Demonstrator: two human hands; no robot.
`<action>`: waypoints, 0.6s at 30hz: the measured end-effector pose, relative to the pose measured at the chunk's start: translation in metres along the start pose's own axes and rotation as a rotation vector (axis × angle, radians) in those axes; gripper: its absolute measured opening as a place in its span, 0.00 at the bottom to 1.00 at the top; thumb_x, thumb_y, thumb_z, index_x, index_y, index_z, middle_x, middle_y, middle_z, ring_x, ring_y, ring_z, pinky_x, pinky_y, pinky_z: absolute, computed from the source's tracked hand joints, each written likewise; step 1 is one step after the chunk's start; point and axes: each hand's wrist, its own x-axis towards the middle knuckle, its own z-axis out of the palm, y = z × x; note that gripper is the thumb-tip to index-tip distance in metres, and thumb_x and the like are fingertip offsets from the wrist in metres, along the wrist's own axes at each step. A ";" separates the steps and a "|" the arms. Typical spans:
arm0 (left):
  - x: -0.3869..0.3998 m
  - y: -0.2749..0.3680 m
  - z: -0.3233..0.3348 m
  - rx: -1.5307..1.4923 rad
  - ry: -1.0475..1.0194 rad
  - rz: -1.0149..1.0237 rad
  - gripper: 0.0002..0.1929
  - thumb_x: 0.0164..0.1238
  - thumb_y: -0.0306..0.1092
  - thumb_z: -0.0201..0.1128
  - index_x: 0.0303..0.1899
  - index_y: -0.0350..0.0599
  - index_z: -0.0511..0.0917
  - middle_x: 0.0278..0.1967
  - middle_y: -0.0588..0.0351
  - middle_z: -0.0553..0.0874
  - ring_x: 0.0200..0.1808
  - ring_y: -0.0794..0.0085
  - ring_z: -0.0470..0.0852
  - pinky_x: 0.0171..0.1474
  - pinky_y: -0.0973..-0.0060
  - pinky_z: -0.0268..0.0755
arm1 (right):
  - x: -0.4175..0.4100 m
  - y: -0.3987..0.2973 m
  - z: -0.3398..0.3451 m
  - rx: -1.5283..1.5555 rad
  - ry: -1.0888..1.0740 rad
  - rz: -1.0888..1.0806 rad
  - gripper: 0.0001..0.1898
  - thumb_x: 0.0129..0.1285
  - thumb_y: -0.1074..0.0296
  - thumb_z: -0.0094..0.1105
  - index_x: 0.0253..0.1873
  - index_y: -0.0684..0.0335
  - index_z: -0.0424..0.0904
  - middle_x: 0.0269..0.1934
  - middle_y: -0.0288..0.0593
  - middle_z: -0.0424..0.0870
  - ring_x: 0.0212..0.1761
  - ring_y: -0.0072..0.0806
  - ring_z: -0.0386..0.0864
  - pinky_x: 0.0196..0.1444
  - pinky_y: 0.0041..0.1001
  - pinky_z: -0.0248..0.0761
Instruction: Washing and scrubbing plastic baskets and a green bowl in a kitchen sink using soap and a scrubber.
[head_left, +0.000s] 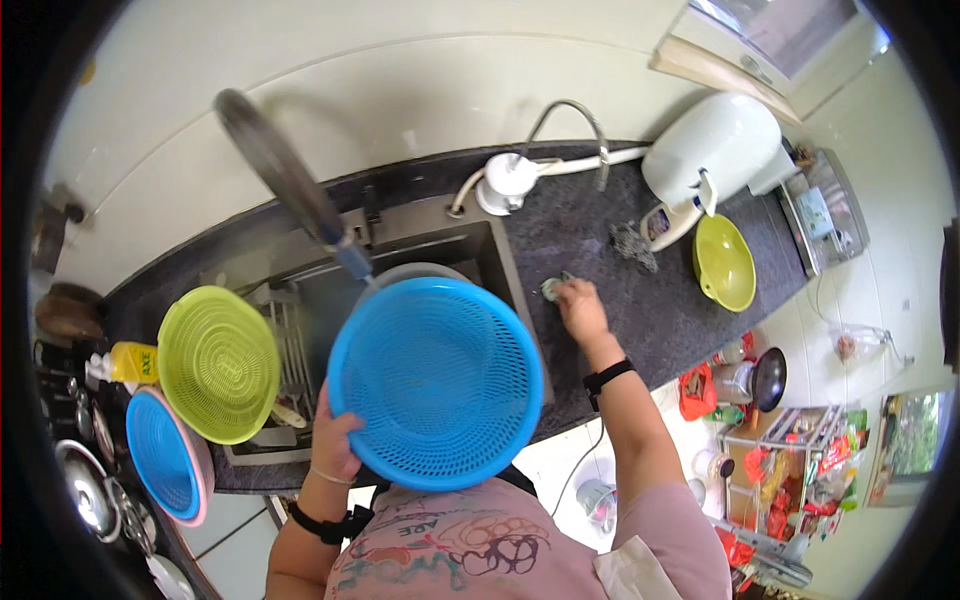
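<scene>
With my left hand I grip the rim of a large blue plastic colander, tilted over the front of the sink. My right hand rests on the dark countertop right of the sink, its fingers closed on a small greenish scrubbing pad. A tall faucet reaches over the sink, its spout at the colander's far rim. Behind the colander the edge of a grey round basin shows in the sink. A grey steel-wool scourer lies beyond my right hand.
At left stand a green colander, a blue basket in a pink one and a yellow dish soap bottle. To the right are a spray bottle, a green bowl and a white appliance. A small white-based tap stands behind.
</scene>
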 end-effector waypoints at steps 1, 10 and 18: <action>0.010 -0.011 0.016 0.014 -0.003 -0.012 0.41 0.39 0.13 0.48 0.65 0.42 0.63 0.56 0.49 0.75 0.55 0.58 0.76 0.58 0.64 0.73 | -0.004 0.027 -0.009 -0.145 -0.001 0.087 0.10 0.55 0.69 0.61 0.43 0.53 0.84 0.44 0.44 0.81 0.48 0.45 0.75 0.50 0.38 0.72; 0.100 -0.108 0.109 0.155 -0.182 -0.165 0.40 0.46 0.12 0.48 0.68 0.43 0.58 0.56 0.51 0.74 0.56 0.65 0.75 0.54 0.71 0.73 | 0.038 0.128 -0.070 -0.303 0.063 0.290 0.29 0.53 0.65 0.67 0.61 0.53 0.68 0.62 0.49 0.68 0.66 0.50 0.63 0.62 0.43 0.64; 0.106 -0.135 0.123 0.161 -0.147 -0.121 0.38 0.48 0.12 0.48 0.67 0.41 0.58 0.56 0.51 0.73 0.55 0.66 0.75 0.55 0.72 0.72 | 0.017 0.052 -0.134 0.151 0.362 0.372 0.19 0.45 0.78 0.59 0.45 0.66 0.70 0.47 0.54 0.75 0.51 0.50 0.73 0.57 0.37 0.67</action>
